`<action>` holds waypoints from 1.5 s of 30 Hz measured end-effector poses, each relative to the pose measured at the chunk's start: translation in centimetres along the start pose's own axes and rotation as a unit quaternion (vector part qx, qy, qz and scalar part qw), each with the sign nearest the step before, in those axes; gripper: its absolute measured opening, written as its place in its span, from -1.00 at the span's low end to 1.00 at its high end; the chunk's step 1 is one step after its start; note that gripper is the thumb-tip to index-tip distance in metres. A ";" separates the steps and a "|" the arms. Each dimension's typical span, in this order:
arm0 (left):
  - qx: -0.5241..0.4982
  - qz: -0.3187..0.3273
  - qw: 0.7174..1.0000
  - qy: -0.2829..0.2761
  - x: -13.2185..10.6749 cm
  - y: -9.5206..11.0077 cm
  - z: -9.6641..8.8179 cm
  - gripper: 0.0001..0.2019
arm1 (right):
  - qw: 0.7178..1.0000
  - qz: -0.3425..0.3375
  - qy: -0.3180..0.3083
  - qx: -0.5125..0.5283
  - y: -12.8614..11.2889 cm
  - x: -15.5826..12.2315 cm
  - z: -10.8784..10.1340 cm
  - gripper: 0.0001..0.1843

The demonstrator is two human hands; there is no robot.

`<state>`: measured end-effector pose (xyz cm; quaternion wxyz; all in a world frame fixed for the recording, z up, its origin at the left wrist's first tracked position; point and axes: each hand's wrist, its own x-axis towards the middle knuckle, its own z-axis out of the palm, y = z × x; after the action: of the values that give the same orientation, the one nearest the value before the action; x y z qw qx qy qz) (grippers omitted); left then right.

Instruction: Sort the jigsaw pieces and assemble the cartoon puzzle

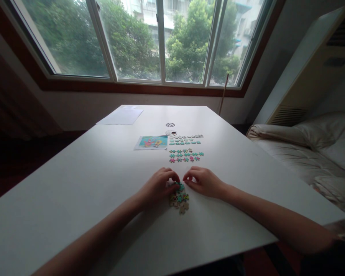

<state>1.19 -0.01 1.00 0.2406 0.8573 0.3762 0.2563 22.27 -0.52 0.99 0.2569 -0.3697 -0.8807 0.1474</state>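
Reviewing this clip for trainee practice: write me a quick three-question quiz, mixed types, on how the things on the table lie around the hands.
1. True or false: seen from the person, the picture card lies left of the rows of puzzle pieces.
2. What lies nearest the left hand and right hand?
A) a mug
B) a heap of puzzle pieces
C) scissors
3. Fill in: the white paper lies toward the table's far ____ corner.

Key: 1 true; 2 B; 3 left.
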 end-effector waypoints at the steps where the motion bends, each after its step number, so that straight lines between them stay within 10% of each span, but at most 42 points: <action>1: -0.005 -0.004 1.000 0.003 0.0 0.1 -0.1 -0.95 | 1.000 0.001 0.001 0.004 -0.1 0.0 0.0 -0.87; 22: -0.091 -0.040 0.993 0.058 0.3 1.2 0.1 -0.88 | 0.991 0.059 0.041 0.111 -0.9 0.4 0.1 -0.82; 45: 0.038 -0.038 0.994 0.094 0.1 -0.9 -0.3 -0.87 | 0.984 0.088 0.109 0.108 1.4 0.6 -1.4 -0.75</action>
<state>0.60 0.65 0.73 0.1816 0.8228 0.4392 0.3117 23.54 0.96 1.67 0.3758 -0.4301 -0.7902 0.2222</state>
